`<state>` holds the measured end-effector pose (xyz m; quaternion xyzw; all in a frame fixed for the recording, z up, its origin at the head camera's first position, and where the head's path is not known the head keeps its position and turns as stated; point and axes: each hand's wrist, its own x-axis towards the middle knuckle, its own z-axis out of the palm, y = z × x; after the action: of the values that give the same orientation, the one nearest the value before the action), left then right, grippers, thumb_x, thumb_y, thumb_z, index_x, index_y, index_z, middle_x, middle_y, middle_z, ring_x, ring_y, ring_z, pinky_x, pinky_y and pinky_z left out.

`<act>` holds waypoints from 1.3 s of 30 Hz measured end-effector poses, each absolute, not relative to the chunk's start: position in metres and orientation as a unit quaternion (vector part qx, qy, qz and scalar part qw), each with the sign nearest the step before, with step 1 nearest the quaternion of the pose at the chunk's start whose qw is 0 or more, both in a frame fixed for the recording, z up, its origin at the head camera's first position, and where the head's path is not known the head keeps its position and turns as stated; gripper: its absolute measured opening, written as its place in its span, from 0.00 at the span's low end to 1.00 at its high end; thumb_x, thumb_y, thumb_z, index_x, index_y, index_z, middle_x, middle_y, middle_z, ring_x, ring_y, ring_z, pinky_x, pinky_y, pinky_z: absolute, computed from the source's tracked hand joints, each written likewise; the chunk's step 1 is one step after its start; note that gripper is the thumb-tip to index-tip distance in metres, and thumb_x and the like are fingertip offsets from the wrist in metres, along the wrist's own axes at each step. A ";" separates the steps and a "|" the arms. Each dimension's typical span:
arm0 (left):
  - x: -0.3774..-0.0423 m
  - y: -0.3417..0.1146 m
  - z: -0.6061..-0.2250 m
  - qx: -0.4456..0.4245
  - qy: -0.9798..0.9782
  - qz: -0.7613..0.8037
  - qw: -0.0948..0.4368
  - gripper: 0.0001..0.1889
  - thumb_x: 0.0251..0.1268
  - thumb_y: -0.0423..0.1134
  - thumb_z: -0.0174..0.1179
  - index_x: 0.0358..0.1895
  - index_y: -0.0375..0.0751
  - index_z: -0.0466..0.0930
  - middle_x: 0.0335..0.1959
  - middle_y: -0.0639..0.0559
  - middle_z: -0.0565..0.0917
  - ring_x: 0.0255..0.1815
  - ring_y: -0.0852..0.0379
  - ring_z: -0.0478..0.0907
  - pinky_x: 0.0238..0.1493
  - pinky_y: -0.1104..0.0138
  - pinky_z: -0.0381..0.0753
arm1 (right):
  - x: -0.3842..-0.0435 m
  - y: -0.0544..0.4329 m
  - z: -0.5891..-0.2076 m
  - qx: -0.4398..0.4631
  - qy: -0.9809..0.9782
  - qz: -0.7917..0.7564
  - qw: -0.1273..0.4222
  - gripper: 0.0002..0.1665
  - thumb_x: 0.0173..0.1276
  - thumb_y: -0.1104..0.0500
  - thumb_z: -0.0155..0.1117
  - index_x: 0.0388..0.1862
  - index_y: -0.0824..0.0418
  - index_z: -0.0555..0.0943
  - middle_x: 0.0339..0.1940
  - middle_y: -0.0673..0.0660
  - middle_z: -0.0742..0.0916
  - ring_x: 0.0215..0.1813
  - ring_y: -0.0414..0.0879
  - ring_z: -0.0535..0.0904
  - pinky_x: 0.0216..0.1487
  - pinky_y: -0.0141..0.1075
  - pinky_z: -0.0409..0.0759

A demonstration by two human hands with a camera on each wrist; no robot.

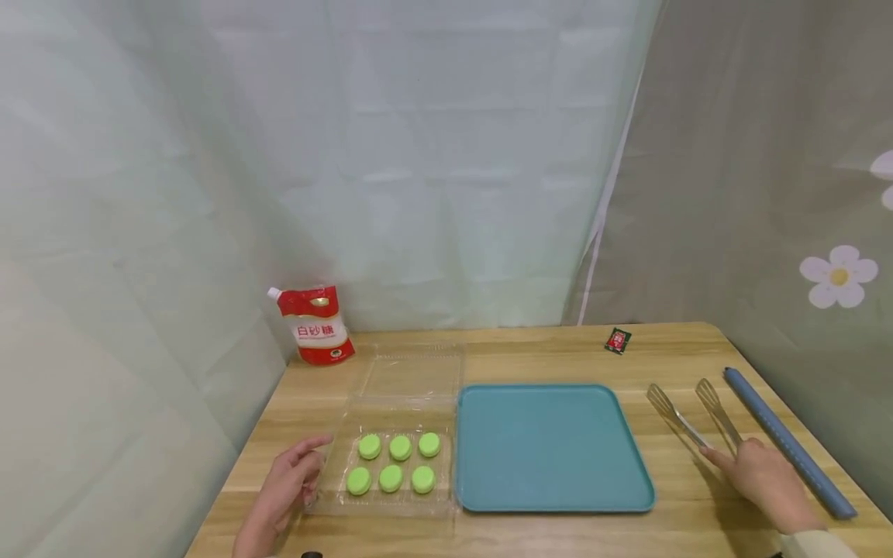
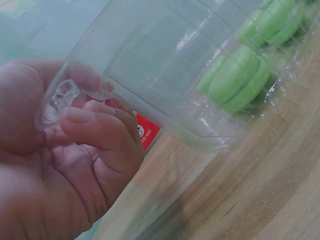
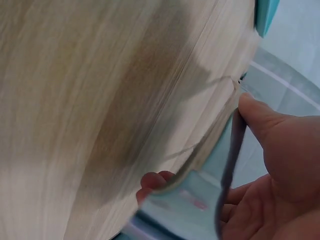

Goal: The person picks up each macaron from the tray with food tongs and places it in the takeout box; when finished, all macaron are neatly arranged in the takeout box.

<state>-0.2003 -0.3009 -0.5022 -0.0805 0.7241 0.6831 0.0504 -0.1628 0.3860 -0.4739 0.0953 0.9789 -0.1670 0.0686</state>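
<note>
In the head view my left hand [image 1: 284,484] is at the left side of a clear plastic box [image 1: 331,490]. The left wrist view shows its curled fingers gripping a corner tab of the box's rim [image 2: 62,102]. Several green macarons [image 1: 391,478] sit in two rows inside, and the clear lid [image 1: 412,376] lies folded back. On the right, my right hand [image 1: 763,477] holds metal tongs [image 1: 687,426], their slotted ends spread apart with nothing between them. In the right wrist view, thumb and fingers are on the two tong arms [image 3: 233,160].
A blue tray [image 1: 554,449] lies between box and tongs. Right of the tongs is a long blue-grey bar [image 1: 788,442]. A red and white sugar pouch [image 1: 315,325] stands at the back left, and a small green and red packet [image 1: 618,340] lies at the back right. Curtains surround the table.
</note>
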 end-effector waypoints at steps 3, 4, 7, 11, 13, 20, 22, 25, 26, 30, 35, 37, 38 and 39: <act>-0.200 -0.300 -0.503 -0.077 0.727 0.681 0.047 0.25 0.71 0.29 0.50 0.70 0.25 0.66 0.21 0.53 0.67 0.18 0.62 0.64 0.18 0.72 0.65 | -0.164 0.387 -0.476 0.086 0.981 -0.161 0.062 0.38 0.76 0.35 0.52 0.21 0.66 0.71 0.23 0.58 0.73 0.25 0.51 0.70 0.29 0.48 0.75; -0.200 -0.299 -0.503 -0.077 0.727 0.680 0.046 0.25 0.70 0.29 0.50 0.70 0.25 0.66 0.21 0.53 0.67 0.18 0.62 0.64 0.18 0.72 0.65 | -0.165 0.387 -0.477 0.082 0.982 -0.159 0.058 0.37 0.76 0.35 0.52 0.19 0.64 0.70 0.22 0.57 0.72 0.24 0.50 0.70 0.28 0.47 0.74; -0.199 -0.299 -0.503 -0.072 0.728 0.681 0.045 0.25 0.70 0.29 0.49 0.69 0.25 0.66 0.20 0.53 0.66 0.18 0.62 0.63 0.18 0.72 0.65 | -0.166 0.386 -0.481 0.075 0.982 -0.165 0.049 0.35 0.75 0.36 0.55 0.17 0.60 0.68 0.19 0.54 0.71 0.22 0.48 0.68 0.25 0.42 0.70; -0.199 -0.300 -0.503 -0.073 0.728 0.680 0.047 0.25 0.70 0.28 0.48 0.69 0.25 0.67 0.20 0.53 0.66 0.18 0.61 0.63 0.18 0.72 0.65 | -0.167 0.385 -0.486 0.082 0.979 -0.178 0.060 0.34 0.74 0.35 0.56 0.19 0.61 0.69 0.20 0.54 0.72 0.23 0.49 0.70 0.25 0.43 0.71; -0.199 -0.301 -0.503 -0.075 0.729 0.678 0.049 0.25 0.69 0.29 0.49 0.69 0.26 0.67 0.20 0.53 0.65 0.18 0.61 0.63 0.18 0.72 0.65 | -0.167 0.384 -0.488 0.087 0.977 -0.182 0.070 0.35 0.73 0.34 0.56 0.20 0.62 0.69 0.20 0.54 0.72 0.23 0.49 0.70 0.25 0.43 0.72; -0.199 -0.301 -0.504 -0.072 0.732 0.675 0.058 0.27 0.67 0.29 0.49 0.70 0.26 0.66 0.20 0.53 0.65 0.18 0.61 0.63 0.18 0.72 0.64 | -0.164 0.388 -0.484 0.133 0.972 -0.152 0.120 0.50 0.63 0.21 0.53 0.28 0.71 0.76 0.23 0.58 0.77 0.27 0.55 0.76 0.30 0.54 0.76; -0.200 -0.299 -0.503 -0.074 0.731 0.676 0.057 0.27 0.67 0.28 0.49 0.70 0.26 0.66 0.20 0.53 0.65 0.18 0.61 0.63 0.18 0.72 0.64 | -0.166 0.389 -0.481 0.151 0.969 -0.145 0.132 0.55 0.59 0.17 0.52 0.33 0.73 0.77 0.26 0.62 0.79 0.32 0.60 0.78 0.33 0.63 0.75; -0.200 -0.299 -0.502 -0.074 0.733 0.674 0.055 0.28 0.67 0.28 0.49 0.70 0.26 0.66 0.20 0.53 0.65 0.18 0.61 0.63 0.18 0.72 0.64 | -0.169 0.389 -0.474 0.163 0.965 -0.148 0.141 0.60 0.58 0.15 0.49 0.37 0.76 0.77 0.29 0.66 0.80 0.35 0.66 0.79 0.36 0.67 0.73; -0.200 -0.299 -0.502 -0.073 0.734 0.673 0.056 0.27 0.67 0.28 0.49 0.70 0.26 0.66 0.20 0.53 0.65 0.18 0.61 0.63 0.18 0.71 0.64 | -0.169 0.388 -0.472 0.161 0.966 -0.150 0.140 0.61 0.59 0.15 0.47 0.38 0.77 0.76 0.30 0.67 0.80 0.35 0.67 0.79 0.36 0.67 0.73; -0.199 -0.300 -0.501 -0.072 0.734 0.673 0.056 0.28 0.67 0.28 0.49 0.71 0.27 0.65 0.19 0.53 0.65 0.17 0.61 0.63 0.18 0.72 0.64 | -0.171 0.383 -0.462 0.143 0.970 -0.156 0.121 0.60 0.63 0.16 0.41 0.37 0.77 0.77 0.30 0.67 0.80 0.34 0.65 0.79 0.32 0.62 0.74; -0.198 -0.299 -0.499 -0.078 0.737 0.669 0.057 0.28 0.66 0.28 0.50 0.71 0.27 0.66 0.19 0.53 0.65 0.18 0.61 0.63 0.18 0.71 0.65 | -0.177 0.372 -0.451 0.109 0.977 -0.162 0.081 0.50 0.67 0.20 0.43 0.30 0.68 0.75 0.26 0.59 0.78 0.29 0.56 0.76 0.26 0.54 0.73; -0.198 -0.299 -0.499 -0.081 0.740 0.666 0.059 0.28 0.66 0.28 0.50 0.71 0.28 0.66 0.20 0.53 0.66 0.18 0.60 0.64 0.18 0.71 0.66 | -0.181 0.367 -0.447 0.089 0.981 -0.161 0.066 0.50 0.70 0.23 0.44 0.34 0.73 0.77 0.29 0.65 0.80 0.30 0.59 0.78 0.26 0.54 0.74; -0.198 -0.299 -0.499 -0.082 0.741 0.663 0.060 0.28 0.66 0.28 0.50 0.71 0.28 0.66 0.20 0.53 0.66 0.18 0.60 0.64 0.18 0.70 0.66 | -0.184 0.365 -0.445 0.080 0.981 -0.163 0.063 0.51 0.72 0.25 0.44 0.37 0.76 0.77 0.30 0.67 0.81 0.30 0.59 0.79 0.26 0.53 0.75; -0.198 -0.298 -0.498 -0.082 0.742 0.662 0.060 0.28 0.66 0.28 0.50 0.71 0.28 0.66 0.20 0.53 0.66 0.18 0.60 0.64 0.18 0.70 0.66 | -0.187 0.362 -0.442 0.068 0.982 -0.164 0.057 0.51 0.73 0.26 0.45 0.40 0.79 0.76 0.32 0.69 0.82 0.31 0.59 0.80 0.27 0.53 0.76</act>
<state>-0.1981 -0.2980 -0.4985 -0.0821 0.7422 0.6624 0.0597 -0.1868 0.3616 -0.4422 0.0682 0.9824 -0.1645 0.0570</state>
